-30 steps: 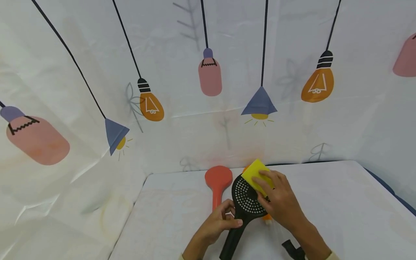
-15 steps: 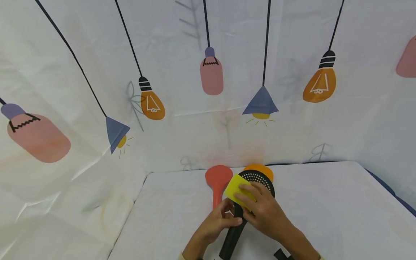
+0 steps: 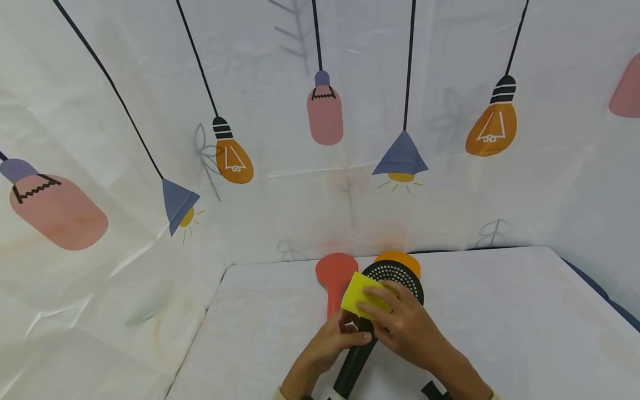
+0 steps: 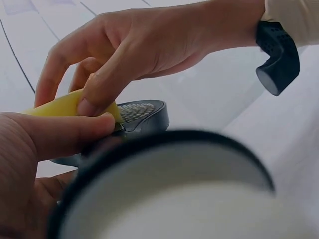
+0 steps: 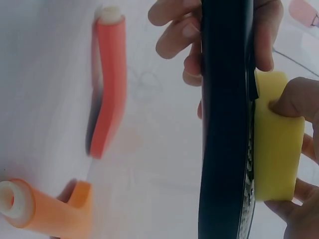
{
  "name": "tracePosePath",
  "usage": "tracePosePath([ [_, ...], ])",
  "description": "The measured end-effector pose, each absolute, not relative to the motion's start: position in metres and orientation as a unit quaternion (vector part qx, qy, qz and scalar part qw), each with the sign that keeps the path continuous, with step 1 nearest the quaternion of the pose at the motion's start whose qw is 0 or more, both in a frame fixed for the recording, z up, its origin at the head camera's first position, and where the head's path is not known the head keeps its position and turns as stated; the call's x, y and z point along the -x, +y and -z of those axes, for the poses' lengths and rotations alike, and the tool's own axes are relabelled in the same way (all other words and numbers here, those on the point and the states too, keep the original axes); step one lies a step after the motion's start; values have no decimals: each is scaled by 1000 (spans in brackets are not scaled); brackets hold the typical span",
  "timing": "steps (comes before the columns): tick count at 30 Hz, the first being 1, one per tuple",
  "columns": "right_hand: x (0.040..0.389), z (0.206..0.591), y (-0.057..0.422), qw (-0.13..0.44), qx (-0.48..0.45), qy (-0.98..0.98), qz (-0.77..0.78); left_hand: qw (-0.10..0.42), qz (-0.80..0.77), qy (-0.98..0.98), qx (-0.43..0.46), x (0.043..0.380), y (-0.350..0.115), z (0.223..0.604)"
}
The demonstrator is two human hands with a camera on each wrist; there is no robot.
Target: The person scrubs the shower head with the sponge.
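My one sponge (image 3: 358,294) slid handleward, right grip (image 3: 407,329) pinching; left grip (image 3: 334,343) clasps one black showerhead (image 3: 392,270), part-hiding one orange showerhead (image 3: 400,256), one red showerhead (image 3: 336,268) beside.

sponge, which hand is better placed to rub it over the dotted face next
Probably the right hand: it holds the yellow sponge against the black shower head, at the dotted face. The left hand grips the handle and would likely have to let go first.

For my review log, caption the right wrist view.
Right hand holds a yellow sponge against a black shower head in left hand; red shower head and orange shower head nearby.
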State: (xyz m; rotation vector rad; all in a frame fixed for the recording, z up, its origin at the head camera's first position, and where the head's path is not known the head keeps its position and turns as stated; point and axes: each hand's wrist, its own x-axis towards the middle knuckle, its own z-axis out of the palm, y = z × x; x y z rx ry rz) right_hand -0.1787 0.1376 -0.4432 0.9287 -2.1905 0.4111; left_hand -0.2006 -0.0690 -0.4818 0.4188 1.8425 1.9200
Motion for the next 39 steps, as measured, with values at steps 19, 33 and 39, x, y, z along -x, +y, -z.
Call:
tracePosePath([
  [19, 194, 428, 178, 427, -258, -848, -180, 215, -695, 669, -153, 198, -63, 482],
  [33, 193, 429, 176, 427, -252, -848, -186, 224, -696, 665, -149, 198, -63, 481],
  [39, 187, 431, 161, 403, -295, -850, -169, 233, -702, 657, -145, 198, -63, 479],
])
